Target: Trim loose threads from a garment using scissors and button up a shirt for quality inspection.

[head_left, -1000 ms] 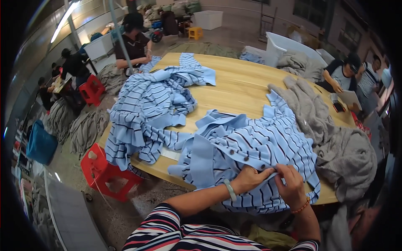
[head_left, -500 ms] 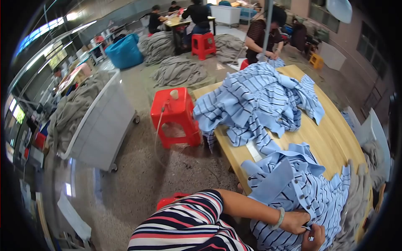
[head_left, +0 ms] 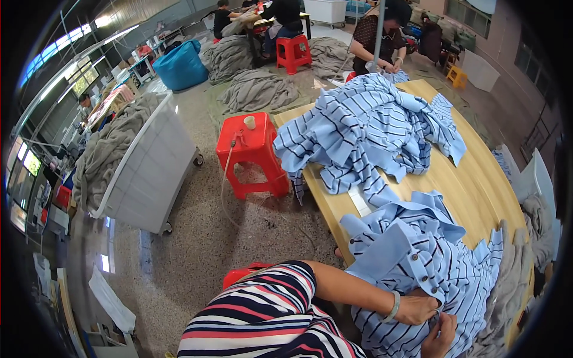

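A light blue knit cardigan [head_left: 391, 244] with dark stripes lies crumpled at the near end of the wooden table. Dark round buttons run down its plain blue front band [head_left: 419, 271]. Wearing a pale bracelet, my left hand [head_left: 416, 309] is closed on the band's edge below the lowest visible button. My right hand [head_left: 440, 337] meets it from below, with bent fingers pinching the same edge. Whether a button sits between the fingertips is hidden. Farther up the table rests a heap of similar striped knitwear [head_left: 364, 131].
The wooden table [head_left: 477, 185] has grey knit cloth [head_left: 507, 268] along its right side. Left of it stands a red stool [head_left: 245, 140] holding a small cup and a hose-fed tool. Beyond are a white cart [head_left: 149, 161] of grey knits and a co-worker [head_left: 379, 45] handling blue cloth.
The view has tilted slightly, so the surroundings sit a little higher in the picture. Both hands stay at the cardigan's band with small finger movements.
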